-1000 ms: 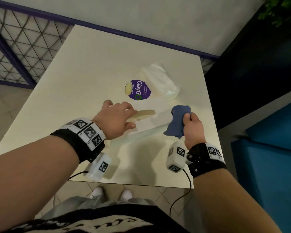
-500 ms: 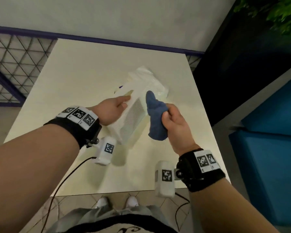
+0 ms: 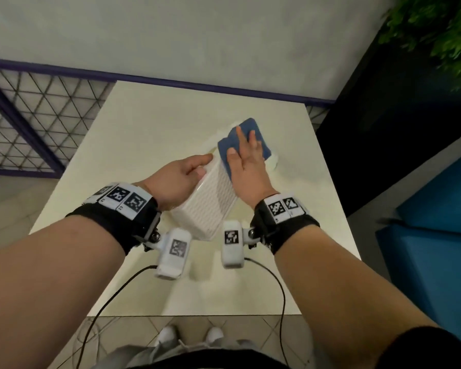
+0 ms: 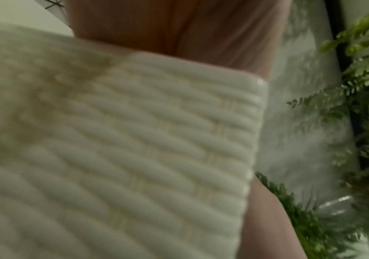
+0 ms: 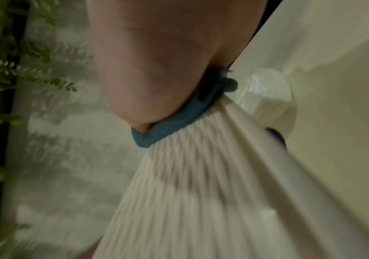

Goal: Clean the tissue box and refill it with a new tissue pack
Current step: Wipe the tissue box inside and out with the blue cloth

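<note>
A white ribbed tissue box [image 3: 210, 201] is held tilted above the cream table [image 3: 149, 134]. My left hand [image 3: 181, 174] grips its left side, fingers curled round the edge; the ribbed wall [image 4: 157, 140] fills the left wrist view. My right hand [image 3: 246, 161] lies flat, fingers straight, pressing a blue cloth [image 3: 253, 129] onto the box's upper face. The right wrist view shows the cloth [image 5: 168, 129] squeezed between palm and ribbed box [image 5: 201, 192]. The new tissue pack [image 5: 270, 98], in clear wrap, lies on the table behind the box, mostly hidden in the head view.
A purple-framed wire fence [image 3: 24, 123] borders the table's left and back. A dark wall and green plant [image 3: 442, 30] stand at the right, with a blue seat [image 3: 437, 249] below. Cables hang from both wrist cameras over the near table edge.
The left hand lifted the box off the table and tilted it. The right hand went from clutching the bunched cloth to spreading it flat on the box's upper face.
</note>
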`<action>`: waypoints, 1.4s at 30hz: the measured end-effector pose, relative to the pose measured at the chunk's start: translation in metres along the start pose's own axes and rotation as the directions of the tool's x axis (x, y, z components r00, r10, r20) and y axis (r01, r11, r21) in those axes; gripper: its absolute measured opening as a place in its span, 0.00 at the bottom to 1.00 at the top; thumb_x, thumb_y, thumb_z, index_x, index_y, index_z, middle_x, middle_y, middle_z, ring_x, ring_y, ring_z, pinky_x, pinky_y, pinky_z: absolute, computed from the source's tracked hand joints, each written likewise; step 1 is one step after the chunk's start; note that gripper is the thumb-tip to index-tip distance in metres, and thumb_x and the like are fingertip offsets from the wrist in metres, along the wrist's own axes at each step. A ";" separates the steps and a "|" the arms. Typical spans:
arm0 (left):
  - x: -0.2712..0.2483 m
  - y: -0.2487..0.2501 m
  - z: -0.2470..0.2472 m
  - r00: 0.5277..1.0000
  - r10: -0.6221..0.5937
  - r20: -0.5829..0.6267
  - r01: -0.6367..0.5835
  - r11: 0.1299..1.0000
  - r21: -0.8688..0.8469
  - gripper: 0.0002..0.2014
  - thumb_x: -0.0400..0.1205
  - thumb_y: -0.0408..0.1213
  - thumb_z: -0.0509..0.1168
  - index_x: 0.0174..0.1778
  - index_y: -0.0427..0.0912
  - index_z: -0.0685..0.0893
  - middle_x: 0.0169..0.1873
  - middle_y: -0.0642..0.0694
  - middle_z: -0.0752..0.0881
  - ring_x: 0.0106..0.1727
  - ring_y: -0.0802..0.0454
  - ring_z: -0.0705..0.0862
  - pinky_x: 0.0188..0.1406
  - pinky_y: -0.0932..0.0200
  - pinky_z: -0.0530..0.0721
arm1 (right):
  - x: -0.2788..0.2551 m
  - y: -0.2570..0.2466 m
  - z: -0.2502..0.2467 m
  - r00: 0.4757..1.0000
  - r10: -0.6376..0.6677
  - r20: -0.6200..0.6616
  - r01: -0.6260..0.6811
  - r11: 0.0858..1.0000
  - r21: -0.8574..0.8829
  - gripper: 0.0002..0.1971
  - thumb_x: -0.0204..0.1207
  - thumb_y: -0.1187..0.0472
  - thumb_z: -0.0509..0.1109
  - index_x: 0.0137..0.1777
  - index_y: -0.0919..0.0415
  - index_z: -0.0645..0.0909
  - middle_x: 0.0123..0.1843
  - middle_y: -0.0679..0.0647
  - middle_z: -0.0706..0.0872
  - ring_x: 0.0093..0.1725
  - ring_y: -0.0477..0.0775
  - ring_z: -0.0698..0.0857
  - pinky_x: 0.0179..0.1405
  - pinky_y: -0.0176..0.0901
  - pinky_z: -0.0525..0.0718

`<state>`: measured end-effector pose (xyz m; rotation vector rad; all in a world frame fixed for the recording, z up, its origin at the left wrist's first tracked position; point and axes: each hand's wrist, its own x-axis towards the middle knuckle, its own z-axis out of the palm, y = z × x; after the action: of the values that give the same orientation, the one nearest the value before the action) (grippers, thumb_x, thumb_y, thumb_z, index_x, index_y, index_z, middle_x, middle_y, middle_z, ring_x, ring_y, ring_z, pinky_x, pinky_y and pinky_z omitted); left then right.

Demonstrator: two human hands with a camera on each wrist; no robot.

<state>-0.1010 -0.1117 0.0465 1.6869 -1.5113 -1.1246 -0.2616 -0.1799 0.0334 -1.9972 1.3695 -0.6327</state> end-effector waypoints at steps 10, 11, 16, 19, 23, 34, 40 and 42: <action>-0.015 0.003 -0.019 0.997 0.071 0.000 -0.071 0.995 -0.072 0.22 0.84 0.36 0.56 0.75 0.51 0.75 0.67 0.50 0.83 0.70 0.53 0.79 0.75 0.47 0.72 | -0.035 -0.002 0.022 0.933 -0.359 0.036 0.360 0.932 -0.035 0.31 0.82 0.43 0.52 0.83 0.48 0.50 0.86 0.51 0.43 0.85 0.55 0.40 0.82 0.52 0.42; -0.018 0.001 -0.017 0.997 0.071 0.006 -0.070 0.994 -0.078 0.22 0.84 0.37 0.56 0.76 0.51 0.74 0.70 0.51 0.81 0.73 0.54 0.76 0.77 0.46 0.68 | -0.012 0.001 0.011 0.955 -0.295 -0.020 0.294 0.955 -0.038 0.30 0.84 0.44 0.52 0.84 0.50 0.53 0.87 0.54 0.45 0.86 0.57 0.44 0.83 0.52 0.45; -0.024 -0.001 -0.007 0.999 0.039 -0.014 -0.040 0.997 -0.060 0.21 0.87 0.32 0.56 0.75 0.50 0.74 0.73 0.54 0.76 0.75 0.58 0.72 0.79 0.55 0.64 | 0.047 0.009 -0.026 0.990 0.041 -0.134 -0.020 0.988 0.154 0.29 0.84 0.44 0.49 0.83 0.50 0.57 0.83 0.57 0.66 0.80 0.59 0.67 0.75 0.42 0.63; -0.023 0.000 -0.016 0.995 0.003 -0.103 -0.012 0.996 -0.086 0.20 0.87 0.34 0.56 0.75 0.52 0.73 0.73 0.45 0.78 0.76 0.48 0.73 0.79 0.50 0.64 | 0.015 -0.004 0.005 0.990 -0.113 -0.082 0.117 0.992 0.047 0.29 0.86 0.48 0.50 0.85 0.52 0.50 0.87 0.57 0.53 0.85 0.56 0.53 0.84 0.55 0.54; -0.025 0.001 -0.029 0.992 -0.043 -0.120 0.028 0.992 -0.125 0.21 0.88 0.33 0.54 0.77 0.49 0.71 0.73 0.30 0.72 0.76 0.31 0.67 0.75 0.41 0.64 | -0.067 -0.011 0.056 0.942 -0.325 0.091 0.322 0.946 0.045 0.31 0.85 0.48 0.53 0.84 0.46 0.43 0.86 0.48 0.41 0.84 0.48 0.36 0.84 0.52 0.39; -0.030 -0.009 -0.018 0.998 0.066 -0.004 -0.066 0.993 -0.098 0.21 0.87 0.32 0.57 0.75 0.54 0.73 0.67 0.59 0.79 0.65 0.64 0.77 0.72 0.62 0.68 | 0.007 -0.013 -0.014 0.995 0.062 -0.080 -0.048 0.984 0.171 0.27 0.86 0.47 0.52 0.84 0.45 0.50 0.86 0.51 0.54 0.84 0.57 0.58 0.81 0.54 0.61; -0.034 -0.021 -0.028 0.983 0.066 0.169 -0.102 0.972 0.210 0.24 0.86 0.34 0.58 0.68 0.72 0.70 0.66 0.59 0.80 0.65 0.58 0.77 0.70 0.63 0.68 | 0.007 0.007 -0.036 0.824 0.511 0.246 -0.532 0.547 0.646 0.38 0.58 0.37 0.79 0.66 0.55 0.81 0.61 0.57 0.88 0.54 0.63 0.89 0.59 0.59 0.85; -0.033 -0.021 -0.033 0.971 0.021 0.237 -0.086 0.959 0.269 0.23 0.86 0.37 0.58 0.68 0.74 0.70 0.67 0.61 0.78 0.66 0.56 0.77 0.73 0.59 0.69 | -0.002 0.010 -0.038 0.793 0.552 0.257 -0.570 0.524 0.633 0.31 0.62 0.45 0.80 0.63 0.60 0.82 0.53 0.60 0.89 0.46 0.64 0.88 0.45 0.53 0.87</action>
<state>-0.0613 -0.0790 0.0502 1.7283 -1.9278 -1.1560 -0.2951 -0.1890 0.0521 -0.8724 1.3826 -0.6633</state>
